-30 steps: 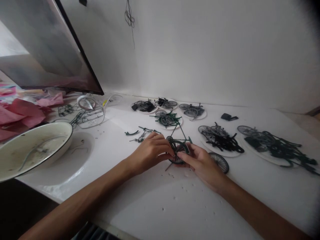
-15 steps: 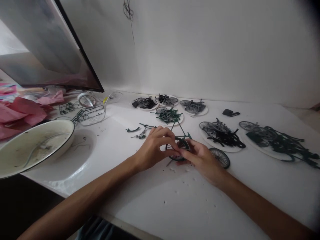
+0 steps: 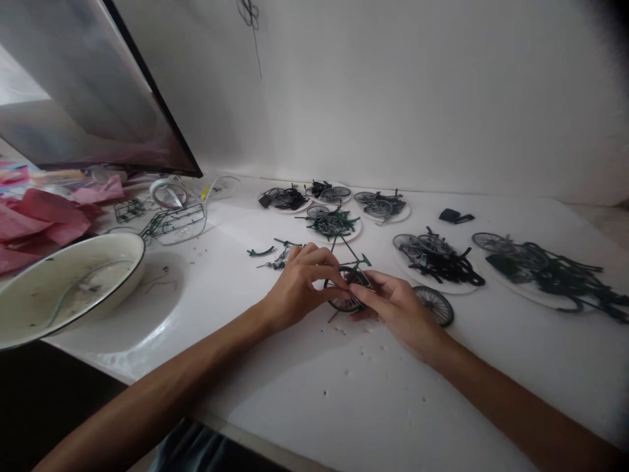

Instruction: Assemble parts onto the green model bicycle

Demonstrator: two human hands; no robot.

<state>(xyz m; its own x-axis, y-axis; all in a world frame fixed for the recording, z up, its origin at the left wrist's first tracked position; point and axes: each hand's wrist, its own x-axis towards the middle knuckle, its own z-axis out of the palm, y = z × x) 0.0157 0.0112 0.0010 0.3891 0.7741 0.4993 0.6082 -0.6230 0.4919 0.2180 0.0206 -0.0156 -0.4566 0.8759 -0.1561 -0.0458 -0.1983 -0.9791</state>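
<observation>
A small model bicycle (image 3: 346, 303), with a dark spoked wheel and a thin green frame, is held between my two hands at the middle of the table. My left hand (image 3: 308, 283) pinches it from the left, fingertips at the wheel's hub. From the right, my right hand (image 3: 393, 308) grips the bicycle, thumb and fingers closed near the same spot; the fingertips partly hide what lies between them. A loose black wheel (image 3: 434, 306) lies flat just beyond my right hand. Small green and silver parts (image 3: 275, 252) lie beyond my left hand.
Several white plates with piled bicycle parts stand behind and right, including a plate of black parts (image 3: 445, 262) and green parts (image 3: 555, 275). A dark piece (image 3: 455, 216) lies behind. At left are an enamel basin (image 3: 122, 278), a part sprue (image 3: 174, 223), tape (image 3: 168, 193) and a screen (image 3: 98, 85).
Both hands keep hold of the model bicycle with only slight finger shifts. Its green frame is tilted slightly further to the left. The view has shifted a little.
</observation>
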